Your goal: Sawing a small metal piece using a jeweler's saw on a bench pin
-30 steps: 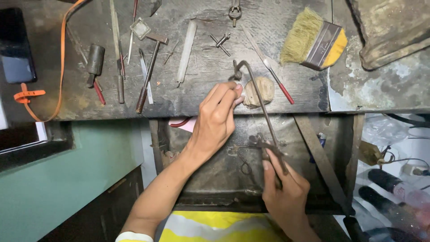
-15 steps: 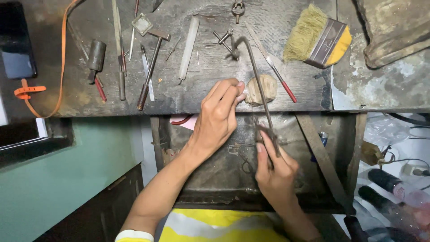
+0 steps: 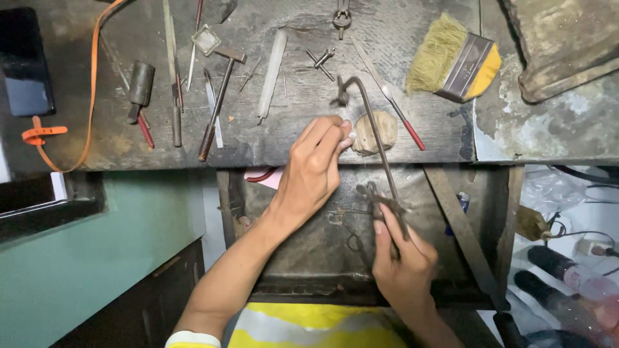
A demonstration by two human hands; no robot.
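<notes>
My left hand (image 3: 314, 169) rests at the front edge of the dark workbench (image 3: 116, 138), its fingertips pinching a small pale piece (image 3: 349, 138) against a wooden bench peg (image 3: 365, 133). My right hand (image 3: 401, 259) is lower, over the open drawer, and grips the handle of a thin metal saw frame (image 3: 373, 122). The frame runs up past the peg, and its hooked top end lies on the bench beyond my left fingertips.
On the bench lie a small hammer (image 3: 219, 96), a pale stick (image 3: 271, 72), a red-handled tool (image 3: 403, 120), a yellow-handled brush (image 3: 455, 59), a dark phone (image 3: 28, 64) and an orange cable (image 3: 92, 77). Wire tools lie in the grimy drawer (image 3: 303, 258). Bottles (image 3: 562, 270) stand lower right.
My right hand pushed the saw frame away across the bench, then drew it back toward me. My left hand has stayed pinched at the peg.
</notes>
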